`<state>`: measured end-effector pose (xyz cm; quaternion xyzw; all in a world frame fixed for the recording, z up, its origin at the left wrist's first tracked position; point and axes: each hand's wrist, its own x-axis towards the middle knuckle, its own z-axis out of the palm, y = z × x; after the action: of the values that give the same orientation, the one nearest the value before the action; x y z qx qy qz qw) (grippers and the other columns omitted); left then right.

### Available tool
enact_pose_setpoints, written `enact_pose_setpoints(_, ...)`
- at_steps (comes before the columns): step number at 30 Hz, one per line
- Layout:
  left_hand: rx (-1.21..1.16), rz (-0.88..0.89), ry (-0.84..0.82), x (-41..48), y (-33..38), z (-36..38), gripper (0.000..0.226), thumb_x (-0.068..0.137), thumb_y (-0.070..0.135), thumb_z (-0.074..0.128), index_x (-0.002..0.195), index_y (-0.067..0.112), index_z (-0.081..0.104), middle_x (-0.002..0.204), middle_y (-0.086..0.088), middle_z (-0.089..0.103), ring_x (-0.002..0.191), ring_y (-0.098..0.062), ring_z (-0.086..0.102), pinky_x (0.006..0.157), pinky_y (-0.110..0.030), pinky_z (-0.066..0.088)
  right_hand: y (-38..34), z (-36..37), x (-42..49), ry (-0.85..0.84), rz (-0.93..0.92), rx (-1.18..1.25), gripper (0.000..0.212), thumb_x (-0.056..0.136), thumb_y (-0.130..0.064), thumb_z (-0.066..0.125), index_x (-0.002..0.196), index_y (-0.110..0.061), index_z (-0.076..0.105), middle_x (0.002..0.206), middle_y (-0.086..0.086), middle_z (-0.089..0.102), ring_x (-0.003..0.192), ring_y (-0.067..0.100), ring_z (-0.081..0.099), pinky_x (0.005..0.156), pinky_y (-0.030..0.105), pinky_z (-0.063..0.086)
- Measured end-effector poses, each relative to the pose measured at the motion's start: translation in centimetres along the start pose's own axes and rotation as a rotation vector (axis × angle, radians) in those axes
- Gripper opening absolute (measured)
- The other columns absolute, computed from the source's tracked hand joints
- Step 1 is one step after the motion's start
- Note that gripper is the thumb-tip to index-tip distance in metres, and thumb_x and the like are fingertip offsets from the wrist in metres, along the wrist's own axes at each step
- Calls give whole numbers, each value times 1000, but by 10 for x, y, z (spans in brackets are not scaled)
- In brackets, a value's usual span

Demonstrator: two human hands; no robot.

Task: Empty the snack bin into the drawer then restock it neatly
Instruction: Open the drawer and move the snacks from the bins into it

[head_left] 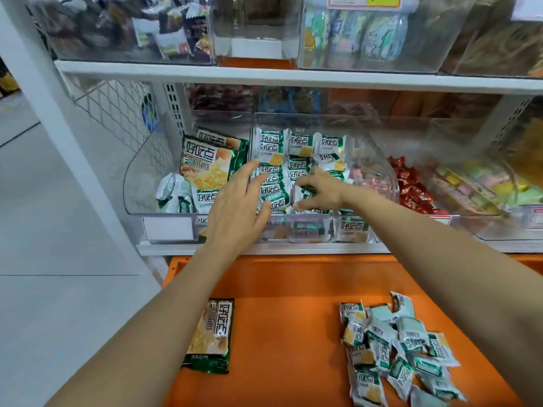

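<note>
A clear plastic snack bin (pixel 379 168) on the lower shelf holds rows of small white-and-green biscuit packets (pixel 299 148). My left hand (pixel 239 201) reaches over the bin's front left, fingers straight and spread, touching the packets. My right hand (pixel 318 189) is inside the bin and pinches one small packet (pixel 304 193) between thumb and fingers. Below, the orange drawer (pixel 279 289) stands pulled out. It holds a pile of several small packets (pixel 396 348) at the right and one large green biscuit bag (pixel 210 336) at the left.
The clear bin to the left (pixel 138 183) holds large green bags (pixel 205 168). To the right are bins of red-wrapped candy (pixel 411 186) and pastel sweets (pixel 493 186). An upper white shelf (pixel 264 73) carries more clear bins. Grey floor lies at the left.
</note>
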<state>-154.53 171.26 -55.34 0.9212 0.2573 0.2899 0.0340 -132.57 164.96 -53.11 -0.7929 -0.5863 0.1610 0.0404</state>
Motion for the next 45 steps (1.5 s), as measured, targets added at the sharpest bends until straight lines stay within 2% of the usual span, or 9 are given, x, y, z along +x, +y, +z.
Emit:
enact_pose_setpoints(10, -93, -35, 20, 8, 20, -15, 42, 93, 29, 51, 132, 12, 51, 148, -9, 38, 144, -26, 21, 117, -47, 19, 14, -40, -48, 350, -89, 696, 47, 83, -54, 64, 117, -21, 62, 120, -4, 55, 109, 17, 52, 98, 33, 39)
enact_pose_setpoints(13, -68, -7, 41, 14, 36, -20, 48, 92, 39, 38, 126, 12, 56, 141, -9, 47, 141, -28, 27, 116, -46, 18, 18, -55, -95, 159, -197, 840, 33, 84, -49, 64, 109, -27, 65, 115, -7, 60, 112, 16, 55, 100, 33, 40)
enact_pose_setpoints(19, 74, -21, 11, 0, 54, -2, 56, 90, 47, 28, 123, 16, 60, 146, -12, 44, 145, -29, 19, 119, -52, 1, 30, -1, -161, -445, -138, 521, 39, 89, -45, 61, 108, -11, 60, 102, 19, 52, 93, 43, 51, 85, 53, 44)
enact_pose_setpoints(22, 110, -21, -8, -19, 67, 13, 53, 93, 48, 28, 128, 19, 57, 148, -10, 42, 146, -28, 18, 118, -54, -3, 39, 60, -173, -469, -81, 413, 31, 90, -46, 61, 91, -15, 61, 74, 0, 38, 62, 12, 41, 61, 30, 36)
enact_pose_setpoints(28, 162, -2, 73, -38, 69, 39, 53, 97, 42, 35, 147, 23, 34, 152, -8, 34, 145, -28, 21, 118, -56, 4, 108, 217, -164, -224, 157, 201, 28, 89, -34, 66, 105, -11, 68, 74, -4, 50, 93, 20, 47, 79, 28, 34)
enact_pose_setpoints(32, 159, 42, 149, -39, 63, 53, 51, 98, 39, 40, 148, 27, 34, 150, -7, 37, 143, -28, 26, 118, -54, 6, 135, 267, -166, -332, 298, 150, 38, 89, -40, 63, 123, -23, 61, 119, 15, 49, 121, 32, 44, 101, 33, 38)
enact_pose_setpoints(37, 164, 41, 148, -39, 59, 60, 52, 97, 40, 40, 147, 27, 34, 148, -7, 39, 142, -27, 27, 118, -52, 5, 107, 205, -152, -279, 144, 302, 52, 92, -37, 61, 140, -23, 48, 145, 10, 40, 134, 27, 39, 110, 34, 31)
enact_pose_setpoints(41, 100, 53, 186, -38, 55, 46, 48, 95, 38, 45, 141, 23, 44, 147, -7, 41, 140, -26, 27, 117, -51, 8, 44, 98, -147, -238, -143, 387, 31, 92, -38, 61, 119, -24, 66, 121, -5, 65, 105, 9, 61, 95, 32, 49)
enact_pose_setpoints(45, 28, -59, 185, -23, 39, 16, 51, 96, 41, 42, 143, 20, 41, 152, -8, 32, 142, -28, 23, 115, -52, 16, -17, -1, -145, -55, -351, 686, 26, 96, -24, 56, 102, -4, 70, 97, 15, 70, 89, 29, 66, 80, 35, 54)
